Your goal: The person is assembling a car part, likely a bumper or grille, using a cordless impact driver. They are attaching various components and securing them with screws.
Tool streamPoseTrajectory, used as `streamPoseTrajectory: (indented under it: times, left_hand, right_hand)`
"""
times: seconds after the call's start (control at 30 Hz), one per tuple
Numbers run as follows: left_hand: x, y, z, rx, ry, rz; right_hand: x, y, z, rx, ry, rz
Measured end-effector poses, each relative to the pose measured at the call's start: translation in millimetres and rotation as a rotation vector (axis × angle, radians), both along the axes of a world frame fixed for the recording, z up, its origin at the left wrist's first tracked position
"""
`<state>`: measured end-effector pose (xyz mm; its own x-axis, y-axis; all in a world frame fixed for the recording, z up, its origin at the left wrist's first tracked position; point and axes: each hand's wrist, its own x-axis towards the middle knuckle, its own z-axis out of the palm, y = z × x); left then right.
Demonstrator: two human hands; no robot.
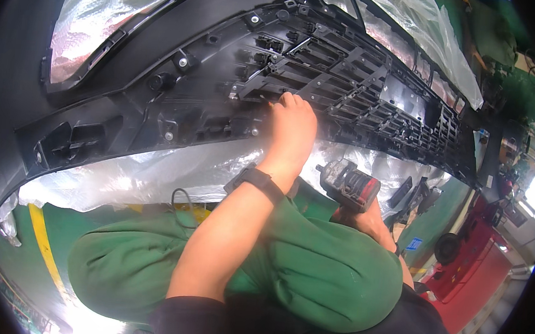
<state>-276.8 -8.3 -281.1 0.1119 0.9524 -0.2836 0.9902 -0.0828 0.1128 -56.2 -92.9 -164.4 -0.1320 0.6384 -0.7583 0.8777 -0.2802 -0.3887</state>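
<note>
A large black plastic car bumper [215, 109] with a slatted grille [331, 78] lies before me, its ribbed inner side showing. My left hand [293, 125] reaches up to the bumper's near side, just below the grille's left part. Its fingers are curled together at the plastic; whatever they pinch, if anything, is hidden. A dark band circles that wrist. To the right, my right hand [367, 222] grips a black and red cordless drill [351, 186] above my right knee. The drill's nose points left toward the bumper, apart from it.
Clear plastic sheeting [135, 172] lies under and behind the bumper. Bright screw heads [182, 63] dot its inner side. My green-trousered legs [328, 272] are folded close to it. A yellow line [44, 244] crosses the green floor, and a red cart-like object [473, 271] stands at right.
</note>
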Motion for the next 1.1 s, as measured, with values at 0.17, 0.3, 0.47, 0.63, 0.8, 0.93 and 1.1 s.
streamPoseTrajectory:
  times: [0.17, 0.3, 0.47, 0.63, 0.8, 0.93, 1.1]
  left_hand:
    - [-1.1, 11.2, 16.9, -0.096, 0.191, -0.018]
    - [-1.7, 11.2, 13.9, -0.155, 0.289, -0.223]
    - [-13.9, 5.8, -8.6, -0.030, 0.024, -0.120]
    - [-61.6, 28.0, 59.8, 0.212, -0.929, 0.346]
    - [-104.2, -2.6, 95.5, 0.206, -1.185, 0.690]
    - [-105.7, -50.0, 84.1, 0.196, -1.222, 0.835]
    - [-107.5, -63.9, 76.3, 0.147, -1.219, 0.846]
  right_hand:
    - [1.4, 13.1, -2.5, 0.238, -0.076, 0.404]
    - [0.7, 20.9, -3.4, 0.362, -0.037, 0.526]
    - [-7.7, 26.2, -1.4, 0.373, -0.074, 0.538]
    - [2.3, 26.1, -11.5, 0.434, -0.061, 0.562]
    - [1.1, 27.0, -24.7, 0.478, 0.023, 0.513]
    - [-7.6, 30.5, -37.4, 0.416, 0.089, 0.539]
    - [-16.8, 35.4, -41.4, 0.400, 0.109, 0.534]
